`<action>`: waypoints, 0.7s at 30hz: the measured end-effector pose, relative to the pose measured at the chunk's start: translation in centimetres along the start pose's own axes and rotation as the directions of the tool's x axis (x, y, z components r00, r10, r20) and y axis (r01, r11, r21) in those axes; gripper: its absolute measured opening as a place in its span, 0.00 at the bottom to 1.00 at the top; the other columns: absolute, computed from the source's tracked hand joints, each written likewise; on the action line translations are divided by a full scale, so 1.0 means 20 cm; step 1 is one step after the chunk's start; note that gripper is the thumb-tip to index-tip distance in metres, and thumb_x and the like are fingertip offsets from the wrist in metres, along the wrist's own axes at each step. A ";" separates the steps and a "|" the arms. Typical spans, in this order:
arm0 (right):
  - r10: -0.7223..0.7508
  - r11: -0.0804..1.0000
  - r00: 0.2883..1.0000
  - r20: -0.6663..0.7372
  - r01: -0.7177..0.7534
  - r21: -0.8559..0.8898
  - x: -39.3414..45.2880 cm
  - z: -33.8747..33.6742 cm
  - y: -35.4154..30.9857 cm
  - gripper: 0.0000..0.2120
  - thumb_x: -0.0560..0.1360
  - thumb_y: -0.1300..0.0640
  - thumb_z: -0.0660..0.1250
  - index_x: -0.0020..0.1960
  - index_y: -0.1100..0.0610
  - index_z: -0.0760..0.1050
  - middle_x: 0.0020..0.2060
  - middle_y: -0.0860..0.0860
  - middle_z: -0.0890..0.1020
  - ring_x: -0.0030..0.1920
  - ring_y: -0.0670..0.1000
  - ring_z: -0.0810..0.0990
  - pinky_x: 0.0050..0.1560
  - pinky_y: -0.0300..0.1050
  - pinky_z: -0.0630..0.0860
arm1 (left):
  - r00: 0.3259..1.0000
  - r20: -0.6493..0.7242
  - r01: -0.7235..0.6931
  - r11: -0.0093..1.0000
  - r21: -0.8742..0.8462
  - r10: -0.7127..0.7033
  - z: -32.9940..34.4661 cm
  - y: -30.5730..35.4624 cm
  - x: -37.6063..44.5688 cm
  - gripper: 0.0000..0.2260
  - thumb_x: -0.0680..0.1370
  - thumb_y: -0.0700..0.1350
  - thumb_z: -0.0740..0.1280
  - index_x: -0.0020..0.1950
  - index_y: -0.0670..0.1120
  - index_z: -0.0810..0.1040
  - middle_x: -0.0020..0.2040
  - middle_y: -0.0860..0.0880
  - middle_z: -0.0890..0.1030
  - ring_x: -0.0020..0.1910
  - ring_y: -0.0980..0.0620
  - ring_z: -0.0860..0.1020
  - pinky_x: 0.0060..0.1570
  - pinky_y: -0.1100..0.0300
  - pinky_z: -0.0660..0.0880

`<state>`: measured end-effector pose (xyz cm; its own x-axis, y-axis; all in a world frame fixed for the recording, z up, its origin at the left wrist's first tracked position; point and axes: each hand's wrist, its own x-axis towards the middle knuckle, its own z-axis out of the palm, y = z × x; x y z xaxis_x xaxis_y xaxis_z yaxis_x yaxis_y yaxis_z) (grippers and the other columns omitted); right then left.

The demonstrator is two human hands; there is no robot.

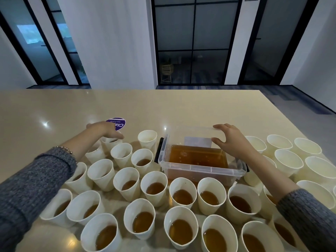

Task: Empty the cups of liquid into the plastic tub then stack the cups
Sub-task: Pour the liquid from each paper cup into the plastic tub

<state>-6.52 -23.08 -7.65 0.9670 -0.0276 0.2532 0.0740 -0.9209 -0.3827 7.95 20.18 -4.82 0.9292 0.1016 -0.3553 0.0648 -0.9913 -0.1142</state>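
We are midway through the emptying. The plastic tub (200,166), already holding amber liquid, sits near the middle of the surface (181,106). Our right hand (230,140) grips its far right rim, thumb inside, steadying it. Our left hand (107,129) reaches down over a cup (111,143) at the far edge of the full cups (154,190); we cannot tell whether its fingers have closed on it. Emptied cups (289,161) stand unstacked toward the right edge. Next, we judge: lift level, tip over the tub.
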 end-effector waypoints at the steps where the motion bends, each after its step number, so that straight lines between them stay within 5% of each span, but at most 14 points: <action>1: 0.000 1.000 1.000 -0.001 0.000 0.000 0.00 0.00 0.00 0.24 0.77 0.49 0.67 0.71 0.55 0.69 0.66 0.53 0.75 0.66 0.54 0.71 0.65 0.50 0.69 | 1.000 -0.020 -0.005 1.000 -0.018 0.004 0.01 0.00 0.00 0.42 0.55 0.74 0.62 0.61 0.51 0.72 0.61 0.49 0.76 0.57 0.45 0.75 0.62 0.48 0.72; 5: 0.001 1.000 1.000 0.000 -0.001 0.005 0.00 0.00 0.00 0.24 0.77 0.49 0.67 0.71 0.54 0.69 0.66 0.53 0.75 0.67 0.54 0.70 0.65 0.50 0.69 | 0.993 -0.117 -0.036 0.999 -0.041 0.031 0.02 0.05 -0.09 0.33 0.65 0.64 0.73 0.62 0.47 0.72 0.58 0.48 0.78 0.53 0.47 0.76 0.54 0.52 0.77; 10: 0.009 1.000 1.000 -0.003 -0.009 0.016 -0.01 0.00 -0.01 0.24 0.77 0.50 0.67 0.71 0.55 0.69 0.66 0.53 0.75 0.67 0.54 0.70 0.65 0.49 0.69 | 0.974 -0.221 -0.067 0.994 -0.092 0.045 0.02 0.04 -0.11 0.22 0.68 0.58 0.73 0.54 0.45 0.77 0.50 0.47 0.80 0.47 0.47 0.77 0.44 0.57 0.74; 21: 0.014 1.000 1.000 -0.001 -0.014 0.025 -0.01 -0.01 -0.02 0.23 0.77 0.51 0.67 0.71 0.55 0.69 0.66 0.53 0.76 0.67 0.55 0.71 0.65 0.50 0.69 | 0.800 -0.582 -0.417 0.833 -0.363 0.147 -0.26 0.18 -0.44 0.16 0.68 0.55 0.75 0.52 0.50 0.79 0.46 0.51 0.81 0.44 0.50 0.79 0.38 0.58 0.71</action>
<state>-6.83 -22.78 -7.35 0.9677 -0.0412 0.2488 0.0661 -0.9106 -0.4080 1.83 15.35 2.85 0.9646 -0.1127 0.2385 -0.2014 -0.8984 0.3902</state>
